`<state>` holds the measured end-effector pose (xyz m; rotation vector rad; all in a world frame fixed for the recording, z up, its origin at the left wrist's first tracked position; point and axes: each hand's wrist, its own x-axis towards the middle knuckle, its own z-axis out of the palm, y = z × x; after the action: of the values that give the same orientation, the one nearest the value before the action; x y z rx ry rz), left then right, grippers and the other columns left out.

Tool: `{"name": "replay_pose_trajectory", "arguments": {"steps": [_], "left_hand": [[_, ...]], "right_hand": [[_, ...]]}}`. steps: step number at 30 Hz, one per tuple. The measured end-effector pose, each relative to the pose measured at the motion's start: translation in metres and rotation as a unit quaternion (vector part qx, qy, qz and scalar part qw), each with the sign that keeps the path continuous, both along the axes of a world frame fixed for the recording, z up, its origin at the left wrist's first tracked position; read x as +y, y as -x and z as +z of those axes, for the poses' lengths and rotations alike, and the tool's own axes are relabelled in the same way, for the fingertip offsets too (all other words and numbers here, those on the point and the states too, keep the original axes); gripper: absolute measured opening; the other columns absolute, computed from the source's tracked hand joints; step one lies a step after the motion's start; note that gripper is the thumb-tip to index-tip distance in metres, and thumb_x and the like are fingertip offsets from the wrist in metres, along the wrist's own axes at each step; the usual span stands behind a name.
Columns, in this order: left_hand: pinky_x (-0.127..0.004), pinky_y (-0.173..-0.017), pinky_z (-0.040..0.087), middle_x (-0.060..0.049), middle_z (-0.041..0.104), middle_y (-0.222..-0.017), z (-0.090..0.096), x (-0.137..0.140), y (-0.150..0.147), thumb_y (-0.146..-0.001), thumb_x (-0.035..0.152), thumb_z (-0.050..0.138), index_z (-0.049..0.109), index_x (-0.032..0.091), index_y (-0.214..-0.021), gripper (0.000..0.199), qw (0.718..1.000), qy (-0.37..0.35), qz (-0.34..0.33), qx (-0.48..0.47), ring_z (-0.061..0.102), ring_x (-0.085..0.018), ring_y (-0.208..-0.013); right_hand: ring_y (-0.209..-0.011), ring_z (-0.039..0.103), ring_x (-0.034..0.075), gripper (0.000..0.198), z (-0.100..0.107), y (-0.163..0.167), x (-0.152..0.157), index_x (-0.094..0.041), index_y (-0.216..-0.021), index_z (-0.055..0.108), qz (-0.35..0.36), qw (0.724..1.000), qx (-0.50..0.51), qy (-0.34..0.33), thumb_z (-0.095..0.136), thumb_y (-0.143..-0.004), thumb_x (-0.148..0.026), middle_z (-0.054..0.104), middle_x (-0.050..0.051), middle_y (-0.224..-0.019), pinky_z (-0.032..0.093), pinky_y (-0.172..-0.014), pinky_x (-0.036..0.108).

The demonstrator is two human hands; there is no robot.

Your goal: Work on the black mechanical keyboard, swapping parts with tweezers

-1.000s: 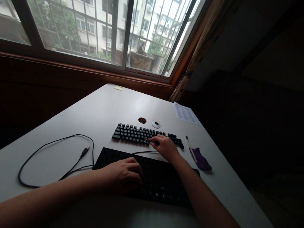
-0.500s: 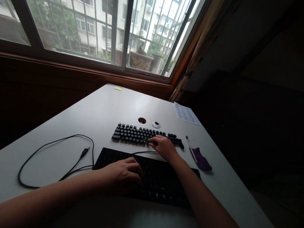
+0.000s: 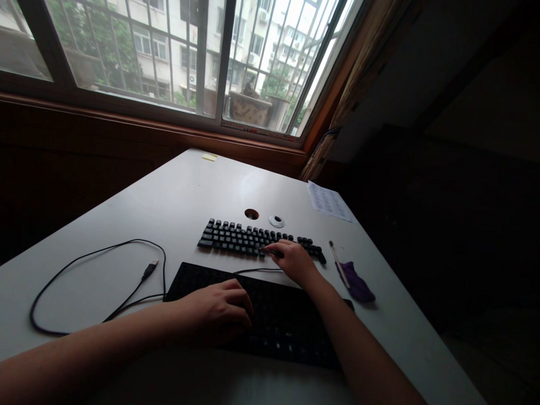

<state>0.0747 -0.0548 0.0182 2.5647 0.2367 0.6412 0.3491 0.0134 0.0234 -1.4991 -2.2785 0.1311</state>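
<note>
A black keyboard base lies near the front of the white desk, with some keycaps visible along its near edge. My left hand rests over its left half, fingers curled down and pressed together; their tips are in shadow, hiding whatever they hold. Beyond the base, loose black keycaps stand in rows like a keyboard layout. At the front row of these, my right hand is closed in a pinch on a slim dark piece, too dark to name. Its tip points left, close to the keycaps.
A black USB cable loops on the left, its plug lying on the desk. To the right are a purple cloth and a thin brush-like stick. Farther back are a desk hole, its round cover and printed paper.
My right hand has shifted slightly to the right, and the slim dark piece has moved right with it along the front row of keycaps. My left hand stays in place.
</note>
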Motion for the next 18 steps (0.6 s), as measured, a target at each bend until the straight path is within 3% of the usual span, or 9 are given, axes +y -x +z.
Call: {"name": "replay_pose_trajectory", "arguments": {"steps": [11,18], "left_hand": [[-0.03,-0.089,0.051,-0.006,0.066,-0.111,0.0002,-0.0008,-0.0002,-0.088,0.016,0.066,0.069,0.021,-0.106,0.019,1.0,-0.004,0.0,0.004,0.056,-0.021,-0.103],[-0.03,-0.089,0.052,-0.007,0.067,-0.11,0.0003,-0.0002,-0.0005,-0.087,0.016,0.067,0.07,0.021,-0.106,0.02,1.0,-0.01,0.0,-0.001,0.056,-0.021,-0.102]], "right_hand": [[-0.084,0.071,0.021,0.012,0.0034,0.0039,-0.0022,-0.024,-0.092,0.077,0.001,1.0,0.0,0.01,0.071,-0.083,-0.019,0.075,0.004,-0.092,0.054,-0.08,0.032],[-0.092,0.072,0.02,0.029,-0.0013,0.003,-0.0004,-0.027,-0.11,0.075,0.031,0.999,0.004,0.036,0.071,-0.082,-0.02,0.076,0.003,-0.103,0.054,-0.087,0.031]]}}
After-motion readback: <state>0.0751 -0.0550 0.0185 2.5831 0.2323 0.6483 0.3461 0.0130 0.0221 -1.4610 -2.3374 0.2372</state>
